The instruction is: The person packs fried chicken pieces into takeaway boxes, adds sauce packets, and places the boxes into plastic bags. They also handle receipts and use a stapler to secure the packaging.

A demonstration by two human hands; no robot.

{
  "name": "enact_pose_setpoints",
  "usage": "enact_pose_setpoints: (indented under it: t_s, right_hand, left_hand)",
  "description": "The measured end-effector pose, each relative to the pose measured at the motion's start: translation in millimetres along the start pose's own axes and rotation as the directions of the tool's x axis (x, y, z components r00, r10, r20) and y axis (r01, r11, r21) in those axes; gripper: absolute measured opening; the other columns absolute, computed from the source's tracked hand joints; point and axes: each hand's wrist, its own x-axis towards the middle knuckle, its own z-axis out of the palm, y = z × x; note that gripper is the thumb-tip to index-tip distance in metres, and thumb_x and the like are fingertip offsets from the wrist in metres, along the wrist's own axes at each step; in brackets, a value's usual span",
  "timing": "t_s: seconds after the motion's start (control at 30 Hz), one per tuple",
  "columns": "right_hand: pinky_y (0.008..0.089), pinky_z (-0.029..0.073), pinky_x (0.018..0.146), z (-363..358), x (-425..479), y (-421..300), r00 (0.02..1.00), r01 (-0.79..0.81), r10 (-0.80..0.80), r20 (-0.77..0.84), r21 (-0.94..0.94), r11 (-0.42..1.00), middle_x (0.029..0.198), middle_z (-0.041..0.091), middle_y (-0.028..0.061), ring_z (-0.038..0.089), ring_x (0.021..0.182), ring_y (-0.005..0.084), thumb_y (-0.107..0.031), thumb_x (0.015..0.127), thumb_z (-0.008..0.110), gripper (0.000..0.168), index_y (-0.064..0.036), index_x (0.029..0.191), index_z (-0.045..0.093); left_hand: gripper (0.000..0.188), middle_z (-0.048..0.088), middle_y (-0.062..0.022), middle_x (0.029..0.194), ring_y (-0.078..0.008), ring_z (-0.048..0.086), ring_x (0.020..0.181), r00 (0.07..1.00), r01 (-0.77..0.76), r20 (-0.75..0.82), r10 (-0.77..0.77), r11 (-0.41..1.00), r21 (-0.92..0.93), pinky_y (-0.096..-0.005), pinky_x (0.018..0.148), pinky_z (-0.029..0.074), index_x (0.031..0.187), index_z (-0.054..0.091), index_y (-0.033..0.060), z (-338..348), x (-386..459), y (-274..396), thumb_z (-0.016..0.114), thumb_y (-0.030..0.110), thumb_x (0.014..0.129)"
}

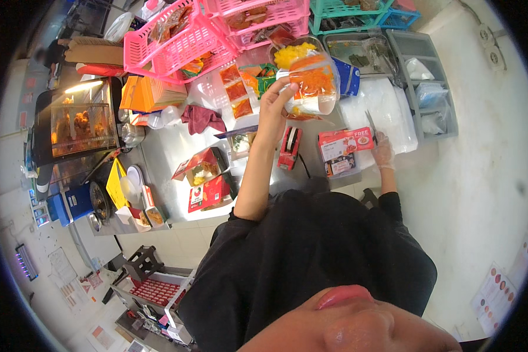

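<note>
My left hand (pixel 276 103) is raised over the steel table and holds a clear plastic packet of orange sauce (pixel 312 79) in front of a metal tray of yellow food (pixel 295 55). A white item shows behind the packet. My right hand (pixel 383 152), in a clear plastic glove, is closed around scissors (pixel 372 125), blades pointing away from me. It lies beside a stack of red and white printed cards (pixel 345 144) and over clear plastic bags (pixel 378 110). A red tape dispenser (pixel 290 148) stands between my arms. Open food boxes (pixel 209 193) sit to the left.
Pink plastic baskets (pixel 180 44) with packets stand at the back left, green baskets (pixel 352 22) at the back. Flat sauce packets (pixel 236 91) and a maroon cloth (pixel 202 119) lie on the table. A lit food warmer (pixel 83 123) is far left, a grey compartment organizer (pixel 427 88) right.
</note>
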Motion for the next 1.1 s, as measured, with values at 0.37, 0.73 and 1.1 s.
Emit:
enact_pose_setpoints:
  t_s: [0.37,0.73,1.1]
  right_hand:
    - [0.0463,0.049,0.082,-0.9,17.5,0.1,0.999,0.034,-0.034,-0.012,0.047,0.998,0.106,0.061,0.0195,0.060,0.096,0.0371,-0.021,0.076,0.069,0.046,-0.011,0.120,0.057]
    - [0.0248,0.046,0.064,-166.1,-15.4,-48.2,0.819,0.096,-0.455,0.350,0.698,0.710,0.087,0.058,0.0002,0.055,0.075,0.0101,-0.023,0.080,0.075,0.034,-0.001,0.103,0.062]
    - [0.0316,0.050,0.064,-272.7,-73.2,-186.3,0.490,0.300,-0.773,0.403,0.755,0.583,0.085,0.062,0.0059,0.059,0.071,0.0149,-0.009,0.073,0.072,0.031,-0.001,0.103,0.067]
  left_hand:
    - [0.047,0.065,-0.0082,0.110,-0.0173,0.064,0.097,0.937,0.279,0.124,-0.328,0.912,0.300,-0.0346,0.086,0.053,0.126,0.052,0.0022,-50.2,-16.6,-74.2,0.070,0.018,0.086]
    - [0.057,0.060,-0.0070,0.117,-0.0145,0.058,0.105,0.970,-0.068,0.242,-0.032,0.916,0.396,-0.0305,0.091,0.048,0.132,0.042,0.0028,-21.5,-88.3,-4.9,0.072,0.015,0.085]
    - [0.050,0.064,-0.0073,0.107,-0.0123,0.061,0.093,0.941,-0.131,0.335,-0.053,0.854,0.504,-0.0278,0.082,0.051,0.122,0.051,0.0005,-12.6,-116.2,18.4,0.076,0.014,0.081]
